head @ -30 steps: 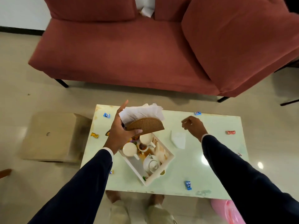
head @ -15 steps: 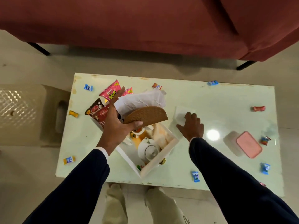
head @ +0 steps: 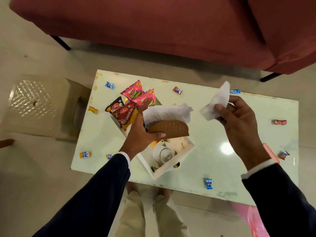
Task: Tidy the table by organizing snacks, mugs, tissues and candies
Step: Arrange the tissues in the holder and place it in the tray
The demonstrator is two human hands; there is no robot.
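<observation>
We look down on a red sofa [head: 171, 26] along the far side, with a pale green tabletop [head: 213, 134] in front of it and a beige plastic stool [head: 34, 103] on the floor to the left. A white tray [head: 181, 156] sits turned at an angle on the left half of the tabletop. In its near part lies a white teapot [head: 163, 153]; at its far left end stand snack packets [head: 135, 98], 2 pink ones behind a red one [head: 126, 115] and a dark one [head: 114, 105].

Our left hand [head: 142, 134] is closed around a brown woven tissue holder [head: 169, 129], thumb on its near face, holding it above the middle of the tray. White tissues [head: 167, 112] stick out of its top toward the far side. Our right hand [head: 239, 124] is raised over the right half of the tabletop and pinches 1 loose white tissue [head: 217, 103] between thumb and fingers, well apart from the holder. A pink lid or box [head: 271, 152] shows just past the right wrist, mostly hidden.

Wrapped candies lie scattered on the tabletop: a blue one [head: 109, 85] at the far left corner, a yellow one [head: 93, 109] on the left edge, a red and blue one [head: 177, 90] on the far side, a blue one [head: 235, 91] near the far edge, a red one [head: 280, 122] to the right, another [head: 283, 155] at the right edge, and a blue one [head: 208, 183] near us. 1 more [head: 85, 154] lies on the floor at the left.
</observation>
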